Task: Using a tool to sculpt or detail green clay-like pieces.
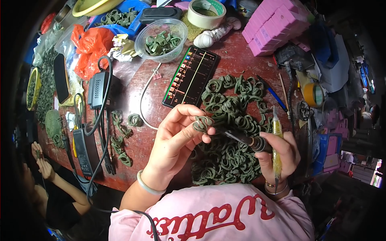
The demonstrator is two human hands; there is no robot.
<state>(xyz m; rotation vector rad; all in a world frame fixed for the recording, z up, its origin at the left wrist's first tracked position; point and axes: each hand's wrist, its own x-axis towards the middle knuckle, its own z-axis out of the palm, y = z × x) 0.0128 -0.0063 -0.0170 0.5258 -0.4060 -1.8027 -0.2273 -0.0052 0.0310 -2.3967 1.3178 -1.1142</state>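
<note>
My left hand point(171, 138) pinches a green openwork ring point(202, 124), apparently wax, between thumb and fingers. Closed around a dark pen-like tool point(241, 138) is my right hand point(283, 154); the tool's thin end points toward the ring. Whether it touches the ring I cannot tell. A slim yellow-wrapped stick tool point(277, 138) also sits between the right fingers, upright across the hand. Beneath and beyond both hands spreads a heap of similar green rings point(227, 162). A lit phone point(191, 76) lies beyond my left hand.
Black power boxes point(100, 89) with cables stand at the left, near loose rings point(134, 120). A clear bowl of green pieces point(162, 42), a tape roll point(207, 13) and stacked pink blocks point(277, 26) line the back. Another person's hands point(46, 168) show at far left.
</note>
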